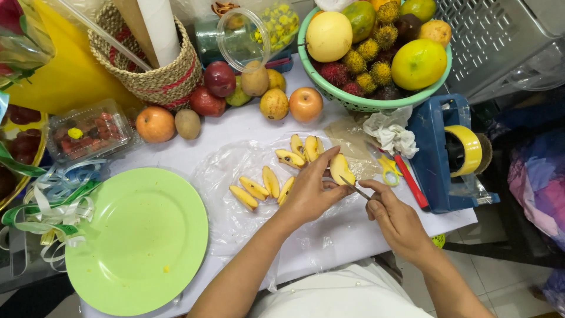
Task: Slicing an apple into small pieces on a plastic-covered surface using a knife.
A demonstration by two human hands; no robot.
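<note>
My left hand (311,189) grips a yellow fruit piece (341,169) above a clear plastic sheet (235,218). My right hand (393,217) holds a small knife (354,188) whose blade tip touches that piece. Several cut yellow fruit slices (262,188) lie in a row on the sheet left of my left hand. More slices (300,150) lie just beyond it.
An empty light-green plate (136,238) sits at the near left. A green basket (376,103) of mixed fruit stands at the back, with loose apples and pears (220,88) and a woven basket (159,76) to its left. A blue tape dispenser (450,153), scissors (389,171) and ribbons (53,203) lie around.
</note>
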